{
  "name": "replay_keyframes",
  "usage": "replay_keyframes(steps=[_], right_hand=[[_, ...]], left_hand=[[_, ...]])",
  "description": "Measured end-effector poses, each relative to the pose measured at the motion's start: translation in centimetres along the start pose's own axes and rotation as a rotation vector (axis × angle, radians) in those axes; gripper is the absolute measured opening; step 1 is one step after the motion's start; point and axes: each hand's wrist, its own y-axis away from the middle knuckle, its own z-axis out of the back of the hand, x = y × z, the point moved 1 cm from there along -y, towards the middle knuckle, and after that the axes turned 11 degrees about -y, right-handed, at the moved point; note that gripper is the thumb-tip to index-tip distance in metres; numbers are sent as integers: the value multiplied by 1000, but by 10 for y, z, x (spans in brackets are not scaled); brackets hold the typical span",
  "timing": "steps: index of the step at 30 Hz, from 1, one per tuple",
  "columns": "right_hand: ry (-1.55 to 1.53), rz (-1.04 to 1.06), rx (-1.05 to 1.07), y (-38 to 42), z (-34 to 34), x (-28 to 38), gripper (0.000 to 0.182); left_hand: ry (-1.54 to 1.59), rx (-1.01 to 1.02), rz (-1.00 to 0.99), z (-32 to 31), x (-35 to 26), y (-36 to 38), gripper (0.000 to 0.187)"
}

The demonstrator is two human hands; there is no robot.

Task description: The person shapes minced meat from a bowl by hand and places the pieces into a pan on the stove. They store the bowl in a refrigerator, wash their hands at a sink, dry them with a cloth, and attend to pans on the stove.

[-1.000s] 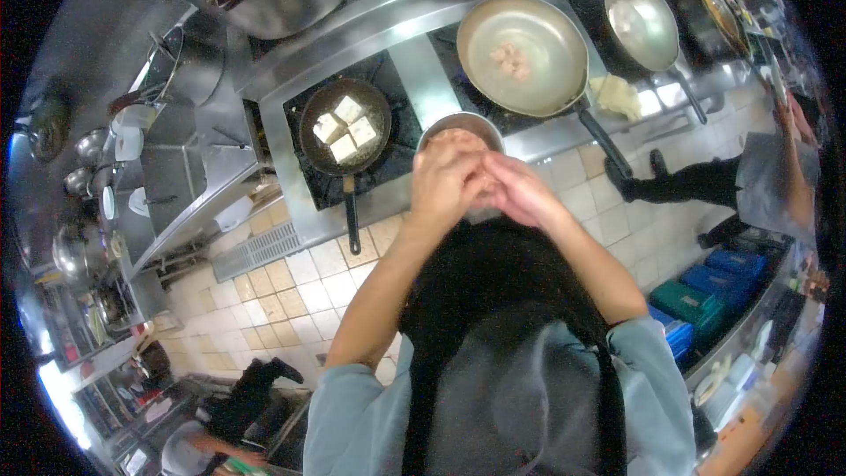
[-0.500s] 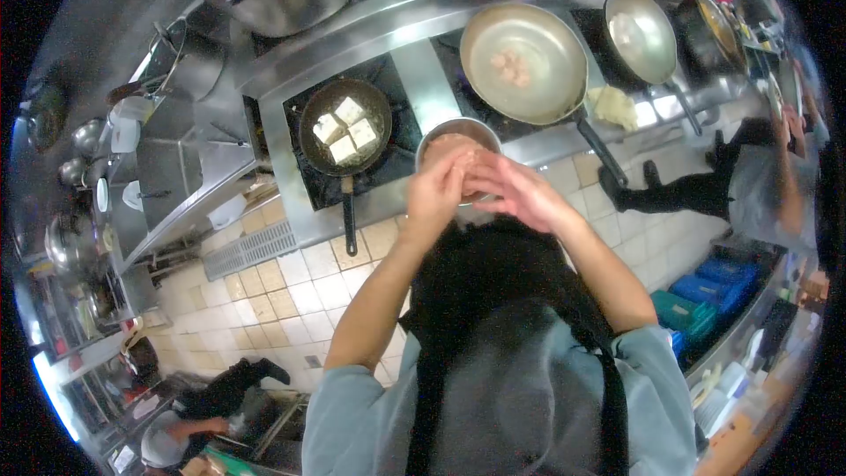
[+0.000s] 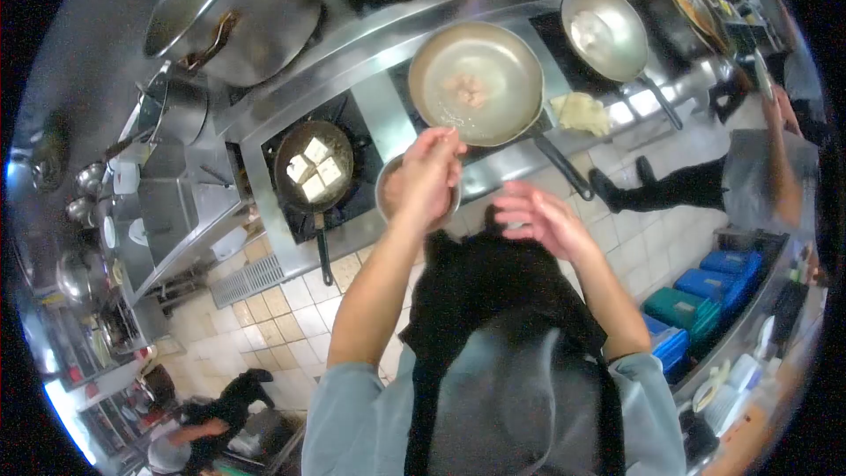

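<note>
- Now left hand [image 3: 429,178] reaches over small steel bowl [image 3: 386,189], fingertips pinched at large pan [image 3: 476,81] rim; contents indiscernible.
- Right hand [image 3: 539,220] open, empty, well apart.

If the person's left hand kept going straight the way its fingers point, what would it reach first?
Most likely the big steel pan on the burner. The left hand is raised above a small metal bowl, and its fingers already reach the pan's near rim. Depth is hard to judge, so it may pass just above the rim.
</note>
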Motion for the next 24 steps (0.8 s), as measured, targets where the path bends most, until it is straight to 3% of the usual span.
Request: replay_keyframes(steps=[3, 6, 10, 12, 16, 18, 19, 21, 24], right_hand=[[-36, 48, -83, 16, 18, 5, 54], [-57, 81, -164, 24, 34, 7, 47], [-93, 80, -214, 31, 49, 7, 42], [-96, 76, -215, 32, 51, 9, 40], [-60, 39, -202, 27, 54, 8, 38], [-38, 18, -201, 24, 54, 6, 38], [-29, 2, -200, 22, 53, 6, 38], [-16, -22, -196, 19, 52, 2, 38], [16, -46, -195, 8, 53, -8, 39]], left_hand=[[-241, 44, 34, -27, 1, -24, 23], [-537, -122, -50, -51, 16, -41, 29], [-912, -11, -101, -63, 20, -57, 33], [-1666, 12, -177, -77, 8, -60, 40], [-1692, -1, -152, -83, 11, -75, 39], [-1461, -8, -462, -81, 9, -79, 38], [-1458, -14, -458, -79, 4, -75, 38], [-1440, -169, -459, -64, -14, -59, 55], [-1194, -370, -467, -6, -28, -15, 43]])
